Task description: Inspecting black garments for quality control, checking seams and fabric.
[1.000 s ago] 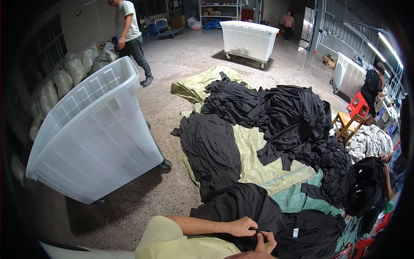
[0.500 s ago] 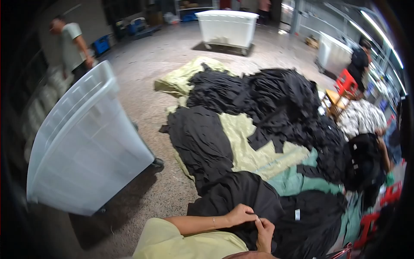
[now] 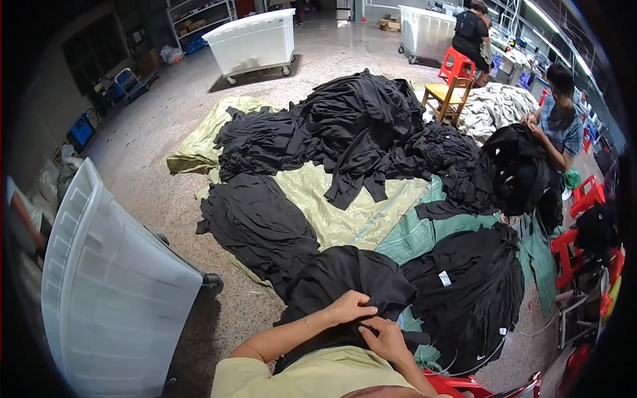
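A black garment lies bunched over my lap. My left hand is closed on the cloth, its thumb and fingers pinched at an edge. Just below and to the right, my right hand pinches the same garment between thumb and fingertips. A small gap separates the two hands. Whether anything small sits between the fingertips is hidden. Right of my hands spreads a black garment pile with white labels. Another black pile lies ahead to the left.
Yellow sheeting and green sheeting lie under the piles. A white wheeled bin stands close on the left, another bin farther back. At right, a seated person handles black cloth near red stools.
My view has swung to the right, so the bins and piles sit farther left. My hands have moved a little apart; their fingertips met before. The garment stays on my lap.
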`<state>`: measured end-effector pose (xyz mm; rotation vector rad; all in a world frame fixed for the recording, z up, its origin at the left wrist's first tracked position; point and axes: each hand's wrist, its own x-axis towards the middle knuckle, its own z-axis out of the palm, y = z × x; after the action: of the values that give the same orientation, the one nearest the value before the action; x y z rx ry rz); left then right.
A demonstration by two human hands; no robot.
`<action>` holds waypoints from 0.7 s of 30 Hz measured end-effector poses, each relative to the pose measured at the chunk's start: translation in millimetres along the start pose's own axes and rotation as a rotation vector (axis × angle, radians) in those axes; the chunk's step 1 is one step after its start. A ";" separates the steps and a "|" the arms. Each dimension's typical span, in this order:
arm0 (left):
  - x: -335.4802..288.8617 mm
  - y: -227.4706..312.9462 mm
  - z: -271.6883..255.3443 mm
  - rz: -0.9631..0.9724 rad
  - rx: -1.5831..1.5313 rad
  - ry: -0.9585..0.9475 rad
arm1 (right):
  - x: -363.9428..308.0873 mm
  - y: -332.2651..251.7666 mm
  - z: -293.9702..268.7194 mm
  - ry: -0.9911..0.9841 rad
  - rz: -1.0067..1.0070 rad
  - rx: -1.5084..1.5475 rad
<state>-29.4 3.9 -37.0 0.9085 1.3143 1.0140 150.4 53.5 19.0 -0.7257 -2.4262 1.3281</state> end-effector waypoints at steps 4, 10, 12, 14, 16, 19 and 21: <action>2.3 2.8 22.9 0.090 -0.034 0.296 | 5.2 -7.4 3.8 -0.040 -0.054 -0.049; 0.1 3.1 26.3 0.154 -0.275 0.386 | 5.1 -7.4 -0.6 0.109 0.029 0.000; -2.6 3.0 24.5 0.199 -0.272 0.424 | 4.9 9.5 -5.7 0.153 0.015 -0.012; -5.3 4.8 19.3 0.178 -0.259 0.416 | 2.9 19.8 -9.5 0.186 0.036 0.038; -10.1 12.8 18.8 0.149 -0.302 0.299 | 2.2 23.2 -8.9 0.222 0.029 0.104; -15.3 16.8 15.9 0.114 -0.325 0.227 | 0.2 25.3 -9.7 0.274 0.050 0.220; -15.3 17.4 17.7 0.122 -0.400 0.243 | 0.4 26.8 -9.6 0.286 0.076 0.271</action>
<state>-12.7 -4.5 -14.5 0.5777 1.2015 1.4570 162.4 72.6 1.5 -0.8727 -1.9681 1.4350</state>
